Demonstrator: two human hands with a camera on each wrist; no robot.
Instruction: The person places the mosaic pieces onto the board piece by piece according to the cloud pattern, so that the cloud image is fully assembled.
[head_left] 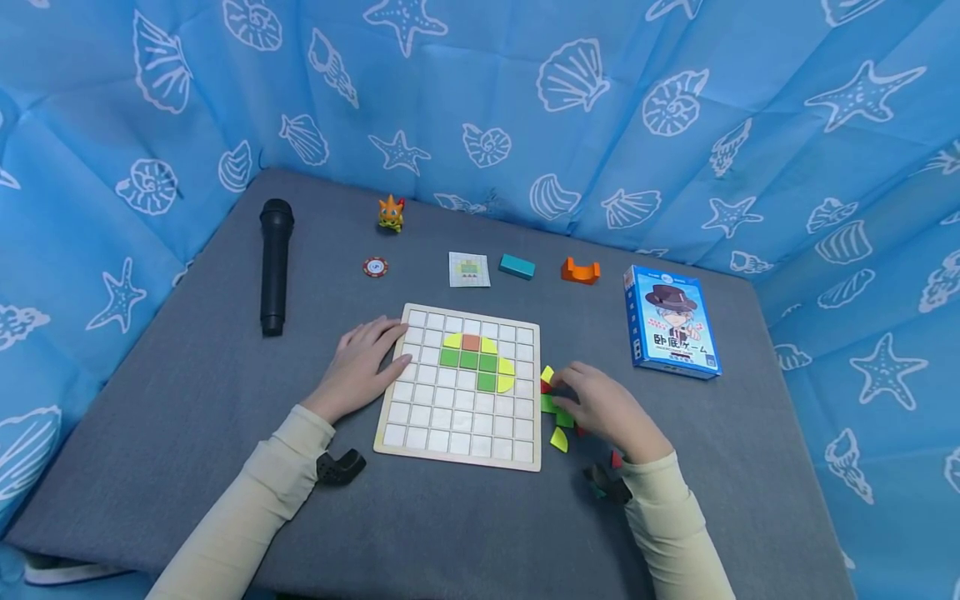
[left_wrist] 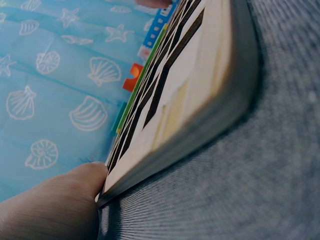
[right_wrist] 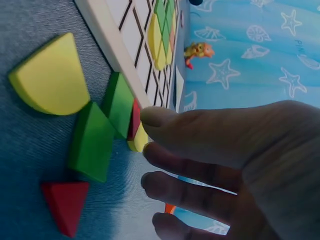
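A wooden grid board (head_left: 442, 417) lies on the table. On it sit green squares (head_left: 468, 360), one orange-brown square (head_left: 471, 342) and yellow rounded pieces (head_left: 505, 375). My left hand (head_left: 365, 367) rests at the board's left edge, its fingers loosely extended and its thumb touching the rim. Over the loose pieces by the right edge is my right hand (head_left: 603, 407), thumb and fingers apart with nothing between them. Below it lie a yellow quarter-round (right_wrist: 52, 75), green blocks (right_wrist: 92, 142) and a red triangle (right_wrist: 65, 207).
Behind the board are a pattern card (head_left: 468, 270), a teal block (head_left: 517, 267), an orange arch block (head_left: 581, 271), a poker chip (head_left: 376, 267) and a small figurine (head_left: 391, 213). A black microphone (head_left: 277, 267) lies left; a blue game box (head_left: 672, 323) lies right.
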